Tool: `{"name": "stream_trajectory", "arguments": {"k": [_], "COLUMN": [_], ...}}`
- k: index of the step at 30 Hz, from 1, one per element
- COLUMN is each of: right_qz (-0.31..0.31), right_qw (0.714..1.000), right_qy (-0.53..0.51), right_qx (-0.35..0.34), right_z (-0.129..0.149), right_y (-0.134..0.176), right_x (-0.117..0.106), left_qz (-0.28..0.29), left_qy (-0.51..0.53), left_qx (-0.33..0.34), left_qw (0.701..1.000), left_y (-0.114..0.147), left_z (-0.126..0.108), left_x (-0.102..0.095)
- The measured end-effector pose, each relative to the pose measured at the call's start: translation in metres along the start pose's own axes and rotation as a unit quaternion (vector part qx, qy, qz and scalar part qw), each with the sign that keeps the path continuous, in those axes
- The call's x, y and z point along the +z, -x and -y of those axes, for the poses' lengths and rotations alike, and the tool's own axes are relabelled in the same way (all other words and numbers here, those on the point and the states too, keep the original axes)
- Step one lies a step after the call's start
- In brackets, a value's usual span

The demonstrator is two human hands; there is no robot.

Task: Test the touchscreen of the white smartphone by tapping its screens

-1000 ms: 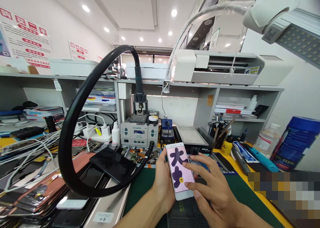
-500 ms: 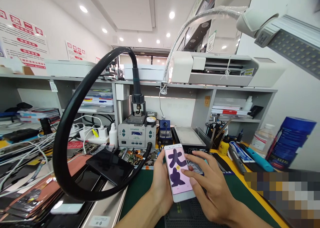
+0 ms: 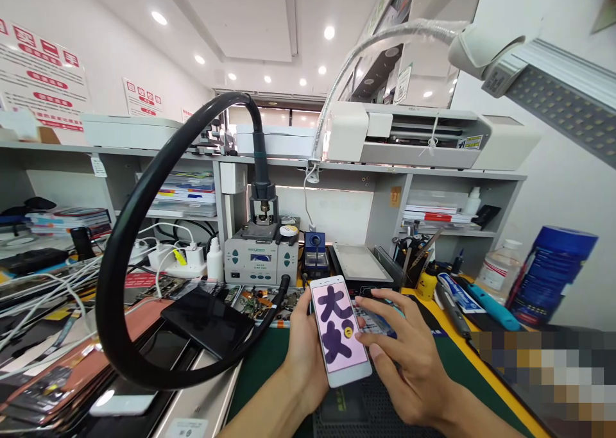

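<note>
White phone (image 3: 339, 330), pink screen lit, gripped along its edge by the left hand (image 3: 302, 347) at its 9 o'clock. Right hand (image 3: 402, 354) at 3 o'clock, fingers spread, index tip on the screen. Green mat (image 3: 269, 361) beneath; black hose (image 3: 126, 233) at 10 o'clock; station (image 3: 260, 258) at 12.

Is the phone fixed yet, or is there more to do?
Looks done: the white smartphone is in one piece and its pink screen is lit with big dark shapes. In hand: the left hand holds it, and the right hand touches the screen with a fingertip. Left: the black hot-air hose, the grey rework station and loose circuit boards lie out on the bench.
</note>
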State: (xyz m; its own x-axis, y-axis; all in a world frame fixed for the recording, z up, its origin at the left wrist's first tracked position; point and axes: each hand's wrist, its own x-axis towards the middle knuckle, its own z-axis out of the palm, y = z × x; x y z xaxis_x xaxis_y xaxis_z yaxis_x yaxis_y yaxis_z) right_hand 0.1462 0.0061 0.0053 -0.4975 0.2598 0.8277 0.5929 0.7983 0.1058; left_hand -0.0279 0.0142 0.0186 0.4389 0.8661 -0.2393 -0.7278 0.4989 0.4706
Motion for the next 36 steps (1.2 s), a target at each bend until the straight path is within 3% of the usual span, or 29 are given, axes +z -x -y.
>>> {"name": "stream_trajectory", "arguments": {"k": [9, 23, 31, 36], "right_qz": [0.005, -0.020, 0.048, 0.003], "right_qw": [0.999, 0.999, 0.998, 1.000], "right_qy": [-0.033, -0.034, -0.028, 0.005], "right_qx": [-0.036, 0.005, -0.021, 0.001], "right_z": [0.007, 0.002, 0.004, -0.004], "right_y": [0.000, 0.001, 0.001, 0.000], "right_x": [0.000, -0.002, 0.001, -0.001], "left_qz": [-0.006, 0.000, 0.008, 0.003], "left_qy": [0.019, -0.003, 0.001, -0.010], "left_qx": [-0.005, -0.007, 0.009, 0.002], "left_qw": [1.000, 1.000, 1.000, 1.000], "left_y": [0.000, 0.000, -0.002, 0.000], "left_z": [-0.003, 0.000, 0.000, 0.000], "left_x": [0.002, -0.001, -0.002, -0.002]}}
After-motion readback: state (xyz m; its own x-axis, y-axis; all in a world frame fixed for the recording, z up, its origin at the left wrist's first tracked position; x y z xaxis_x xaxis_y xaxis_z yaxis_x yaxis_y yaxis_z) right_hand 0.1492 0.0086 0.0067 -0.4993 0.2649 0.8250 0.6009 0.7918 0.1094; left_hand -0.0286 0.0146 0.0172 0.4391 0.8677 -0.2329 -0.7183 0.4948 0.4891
